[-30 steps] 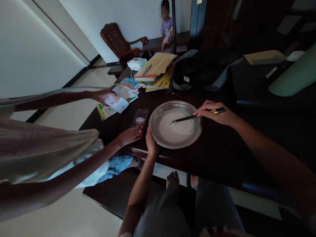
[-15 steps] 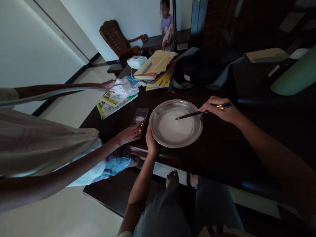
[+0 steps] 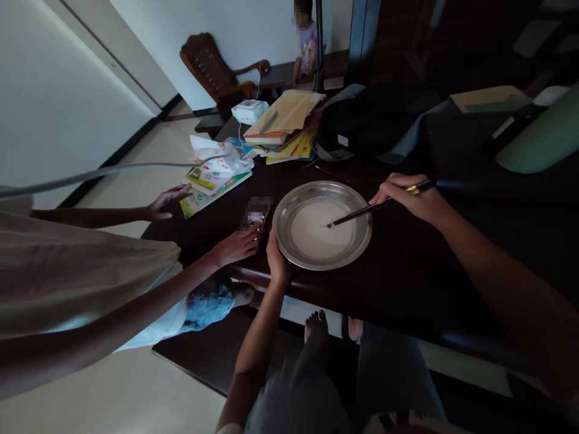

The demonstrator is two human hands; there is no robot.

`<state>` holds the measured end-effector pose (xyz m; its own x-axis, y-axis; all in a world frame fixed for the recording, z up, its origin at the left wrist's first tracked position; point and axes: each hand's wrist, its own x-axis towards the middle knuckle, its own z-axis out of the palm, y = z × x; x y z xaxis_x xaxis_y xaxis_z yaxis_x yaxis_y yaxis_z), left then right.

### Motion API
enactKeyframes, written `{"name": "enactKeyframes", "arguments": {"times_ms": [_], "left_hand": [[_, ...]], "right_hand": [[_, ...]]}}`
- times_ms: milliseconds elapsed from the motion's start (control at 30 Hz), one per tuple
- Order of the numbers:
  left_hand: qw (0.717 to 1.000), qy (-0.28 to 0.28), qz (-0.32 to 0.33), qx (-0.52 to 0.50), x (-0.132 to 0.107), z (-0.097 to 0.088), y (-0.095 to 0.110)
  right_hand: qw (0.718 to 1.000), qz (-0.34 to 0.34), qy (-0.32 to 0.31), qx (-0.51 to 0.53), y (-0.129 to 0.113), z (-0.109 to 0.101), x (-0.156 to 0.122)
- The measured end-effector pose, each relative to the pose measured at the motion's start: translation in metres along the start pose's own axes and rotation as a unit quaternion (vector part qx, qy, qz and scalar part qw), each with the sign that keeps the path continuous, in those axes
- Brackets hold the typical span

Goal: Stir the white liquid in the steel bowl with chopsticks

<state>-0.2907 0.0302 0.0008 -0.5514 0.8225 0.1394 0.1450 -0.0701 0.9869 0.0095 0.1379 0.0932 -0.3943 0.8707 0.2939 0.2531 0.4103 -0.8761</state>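
A round metal basin with a pale, milky mixture in it rests on the dark table. My left hand grips its near left rim, fingers partly hidden below the edge. In my right hand, closed around them, are black chopsticks with gold bands. They slant down to the left, and their tips touch the mixture near the basin's middle. Left of the basin, another person's hand lies on a phone.
Books with a tissue pack on top lie at the table's left, by the person's other hand. Behind stand stacked books and envelopes, a black bag and a green cylinder. A seated person is farther back.
My right hand has shifted slightly right, and the chopstick tips have moved a little right and nearer to me. The other person's far hand has come away from the tissue pack.
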Motion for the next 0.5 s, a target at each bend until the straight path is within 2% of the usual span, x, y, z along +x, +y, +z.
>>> {"name": "enactKeyframes", "arguments": {"times_ms": [100,200,300,400,500], "left_hand": [[1.0,0.001,-0.002,-0.006,0.001,0.001,0.001],[1.0,0.01,-0.01,-0.019,0.002,0.002,0.0],[0.998,0.018,-0.04,-0.052,0.002,0.005,-0.001],[0.995,0.023,-0.066,-0.073,0.002,0.007,-0.003],[0.995,0.026,-0.075,-0.064,0.001,0.009,-0.002]], "right_hand": [[0.997,0.014,-0.059,0.045,0.002,0.003,-0.001],[0.995,-0.007,-0.099,0.016,0.007,0.011,-0.002],[0.998,-0.026,-0.051,-0.037,0.009,0.008,0.001],[0.999,-0.009,0.006,-0.031,0.007,-0.006,0.003],[0.999,0.008,-0.023,0.022,0.005,-0.01,0.001]]}}
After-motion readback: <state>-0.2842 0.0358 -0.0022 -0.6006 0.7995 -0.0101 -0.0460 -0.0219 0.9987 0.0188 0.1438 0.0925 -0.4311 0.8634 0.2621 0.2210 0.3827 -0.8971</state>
